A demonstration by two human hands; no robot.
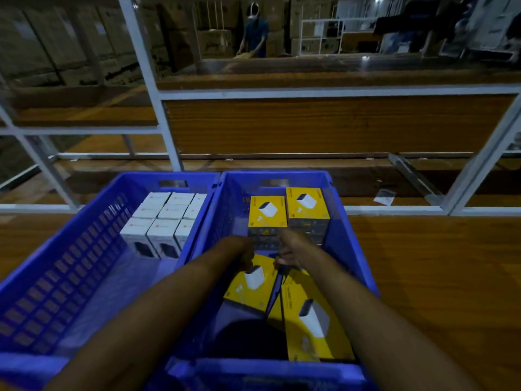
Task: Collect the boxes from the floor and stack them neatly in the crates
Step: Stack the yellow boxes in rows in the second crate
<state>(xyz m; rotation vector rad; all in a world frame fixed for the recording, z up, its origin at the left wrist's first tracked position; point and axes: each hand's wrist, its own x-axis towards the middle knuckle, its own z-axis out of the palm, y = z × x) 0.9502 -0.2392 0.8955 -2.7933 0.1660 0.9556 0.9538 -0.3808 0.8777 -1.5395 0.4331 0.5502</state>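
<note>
Right crate (349,249), centre: stacked yellow boxes (266,211) at 12 o'clock. Left crate (70,263), 9 o'clock: white boxes (163,218). Tilted yellow box (248,294) at 6 inside the right crate: probably light, stiff card, slick; grip opposite edges. Left hand (245,253) and right hand (289,249) clamp its far edge.

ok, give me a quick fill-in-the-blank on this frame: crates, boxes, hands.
1. The crate with the white boxes stands on the ____.
2. The other crate holds ____ boxes.
3. The left hand and right hand both reach into the crate on the ____.
4. Both crates are ____ in colour.

Missing words: left; yellow; right; blue.
</note>
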